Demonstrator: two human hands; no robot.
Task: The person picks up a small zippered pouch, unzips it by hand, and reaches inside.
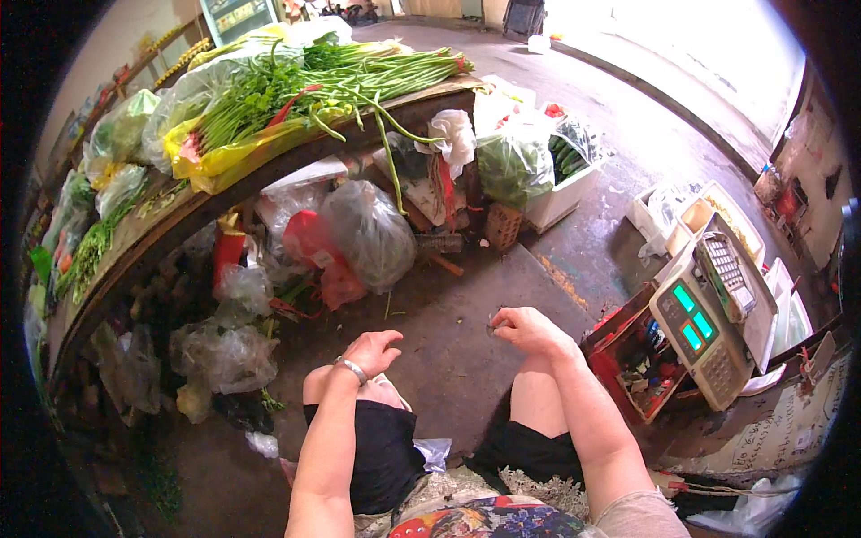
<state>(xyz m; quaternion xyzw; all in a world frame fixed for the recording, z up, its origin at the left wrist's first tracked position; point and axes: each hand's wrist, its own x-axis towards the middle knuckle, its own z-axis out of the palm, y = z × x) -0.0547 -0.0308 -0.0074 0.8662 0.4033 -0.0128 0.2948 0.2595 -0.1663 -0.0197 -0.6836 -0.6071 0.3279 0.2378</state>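
Observation:
My left hand (372,352), with a silver band at the wrist, hovers over my left knee. Its fingers are slightly apart and nothing shows in them. To the right, my right hand (529,328) is held above my right knee with its fingertips curled together. A tiny dark bit (491,328) shows at those fingertips, too small to name. Both hands are apart from each other, above the dark floor (448,345). Nearest ahead of the left hand are a red plastic bag (327,260) and a clear stuffed bag (369,235) under the bench.
A curved bench (260,179) at left bears long green beans (404,76) and bagged greens. At right stands a scale (704,327) with lit green displays, beside a red box (641,359) of small items. A white foam box (565,193) of vegetables sits ahead.

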